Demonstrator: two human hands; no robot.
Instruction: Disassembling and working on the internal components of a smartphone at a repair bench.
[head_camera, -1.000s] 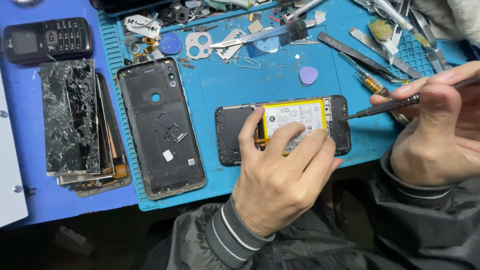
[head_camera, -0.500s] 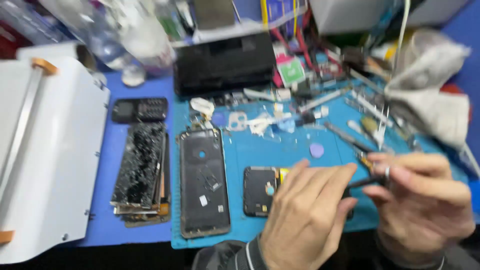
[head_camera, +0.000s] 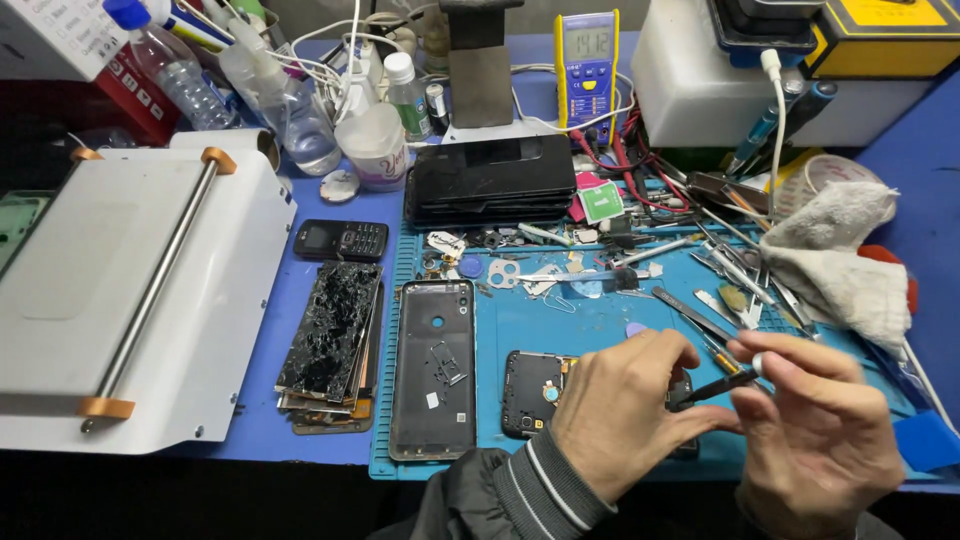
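Fingers of right hand (head_camera: 820, 430) pinch screwdriver (head_camera: 715, 387) level.

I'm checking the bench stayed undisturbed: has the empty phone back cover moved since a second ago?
No. The back cover lies beside the cracked screens at the blue mat's left edge, as before.

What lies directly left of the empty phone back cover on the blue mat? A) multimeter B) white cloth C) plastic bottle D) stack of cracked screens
D: the stack of cracked screens lies right beside the phone back cover, at the mat's left edge.
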